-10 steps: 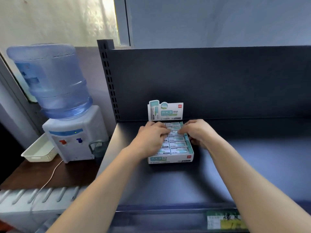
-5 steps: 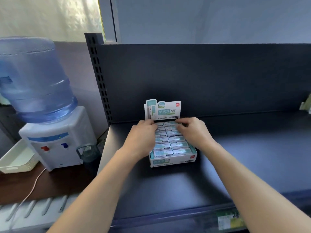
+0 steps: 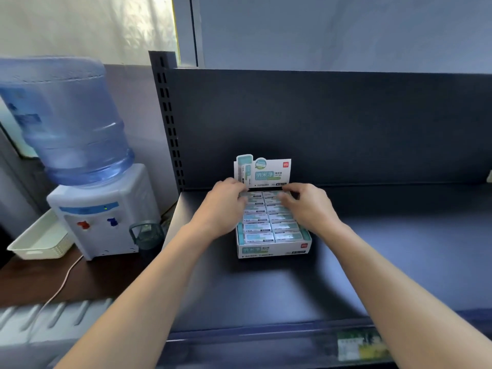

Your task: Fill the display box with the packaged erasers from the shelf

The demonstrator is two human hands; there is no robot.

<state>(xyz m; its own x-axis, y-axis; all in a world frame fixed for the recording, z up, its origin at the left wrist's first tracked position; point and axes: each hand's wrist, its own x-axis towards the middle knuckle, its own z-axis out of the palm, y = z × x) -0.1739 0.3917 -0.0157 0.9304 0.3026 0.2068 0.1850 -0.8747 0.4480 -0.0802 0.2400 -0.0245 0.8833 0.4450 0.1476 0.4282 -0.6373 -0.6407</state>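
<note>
I am working at the far end of the display box [image 3: 274, 250], which is sitting on the dark shelf [image 3: 266, 294], close to its back panel. My left grip [image 3: 225, 209] is curling its fingers down over the far-left packs. From here I cannot tell whether it is holding one or only pressing. My right grip [image 3: 308, 206] is pinching a pack in the far-right row between thumb and forefinger.

I judge that I am seating the last of the packaged erasers [image 3: 269, 227]. So I am aiming to lower that pack flat, label up and in line with its column, while the left side is steadying the neighbours so that none tips. I am taking care not to bend the upright header card [image 3: 266, 171] just beyond my fingertips, and not to shove the box backwards. A light press along both columns should level them.

Containers, from the left:
- A white slatted basket [image 3: 37, 246] is lying on the wooden surface [image 3: 40, 283]; its contents are not clear to me.
- A blue water bottle [image 3: 69, 118] is standing inverted on a white dispenser [image 3: 106, 222], but I cannot read the water level.
- A dark green cup [image 3: 146, 235] is standing just right of the dispenser, with its inside hidden.
- The display box is holding two columns of packs side by side, running near to far, and to my eye it is looking full or nearly so.
</note>
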